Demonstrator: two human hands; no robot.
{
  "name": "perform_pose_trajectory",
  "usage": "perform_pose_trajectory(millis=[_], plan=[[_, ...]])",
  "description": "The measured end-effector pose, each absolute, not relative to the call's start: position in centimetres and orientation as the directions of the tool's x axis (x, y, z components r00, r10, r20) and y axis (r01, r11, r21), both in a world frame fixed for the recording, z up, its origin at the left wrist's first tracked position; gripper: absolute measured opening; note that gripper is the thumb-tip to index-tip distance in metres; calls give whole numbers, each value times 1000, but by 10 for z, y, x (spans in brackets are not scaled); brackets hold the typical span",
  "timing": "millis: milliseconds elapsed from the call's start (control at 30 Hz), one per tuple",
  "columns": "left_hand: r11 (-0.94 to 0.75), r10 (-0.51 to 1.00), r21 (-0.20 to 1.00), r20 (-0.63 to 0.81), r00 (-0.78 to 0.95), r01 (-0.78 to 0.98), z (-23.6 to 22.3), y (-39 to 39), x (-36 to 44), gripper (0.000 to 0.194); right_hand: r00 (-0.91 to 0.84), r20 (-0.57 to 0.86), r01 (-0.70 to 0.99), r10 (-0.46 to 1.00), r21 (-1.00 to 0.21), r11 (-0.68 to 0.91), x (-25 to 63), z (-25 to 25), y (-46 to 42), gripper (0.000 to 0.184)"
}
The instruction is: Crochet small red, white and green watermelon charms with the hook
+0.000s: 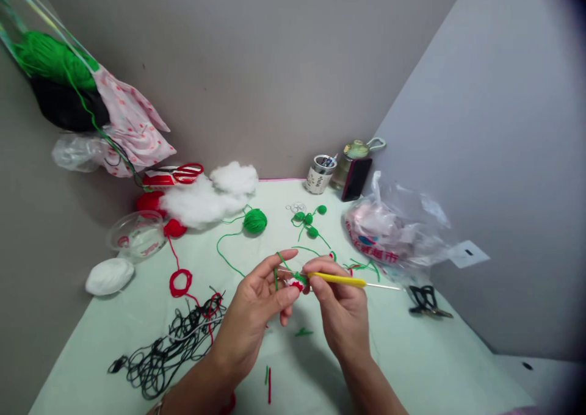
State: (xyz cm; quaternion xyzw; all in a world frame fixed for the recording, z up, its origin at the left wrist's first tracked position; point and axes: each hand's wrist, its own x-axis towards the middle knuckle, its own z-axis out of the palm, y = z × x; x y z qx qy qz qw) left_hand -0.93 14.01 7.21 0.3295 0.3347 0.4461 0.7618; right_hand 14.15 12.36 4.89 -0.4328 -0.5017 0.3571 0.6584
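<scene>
Between the thumb and fingers of my left hand (259, 296) is a small crochet piece (297, 282) in green, white and red. A strand of green yarn runs over my left index finger. My right hand (341, 311) grips a crochet hook (339, 279) by its yellow handle; the hook's tip meets the top of the piece, partly hidden by fingers. From the green yarn ball (255, 221) behind, a strand trails toward my left hand. Several small green balls (309, 219) on strands lie beyond my hands.
Black cord (169, 348) is tangled at left with red yarn (180, 282). White stuffing (206, 198), red-handled scissors (187, 172) and a clear plastic bowl (140, 235) are back left. A plastic bag (389, 226), phone (357, 180), pen tin (320, 174) and black-handled scissors (428, 302) occupy the right.
</scene>
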Motion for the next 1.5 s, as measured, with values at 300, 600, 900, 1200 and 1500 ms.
perform_pose_trajectory(millis=[300, 600, 900, 1200, 1500], plan=[[366, 908, 805, -200, 368, -467, 72, 145, -11, 37, 254, 233, -266, 939, -916, 299, 143, 51, 126, 17], [381, 895, 825, -215, 392, -418, 71, 143, -12, 37, 194, 254, -228, 948, -928, 295, 146, 47, 126, 16], [411, 875, 829, -243, 418, -379, 77, 145, -13, 79, 254, 351, -80, 901, -921, 382, 150, 47, 124, 15], [386, 887, 845, -229, 401, -371, 72, 149, -14, 41, 309, 283, -184, 908, -919, 349, 148, 47, 124, 13], [352, 907, 885, -242, 345, -305, 67, 151, -13, 24, 314, 242, -118, 918, -950, 291, 148, 40, 124, 10]])
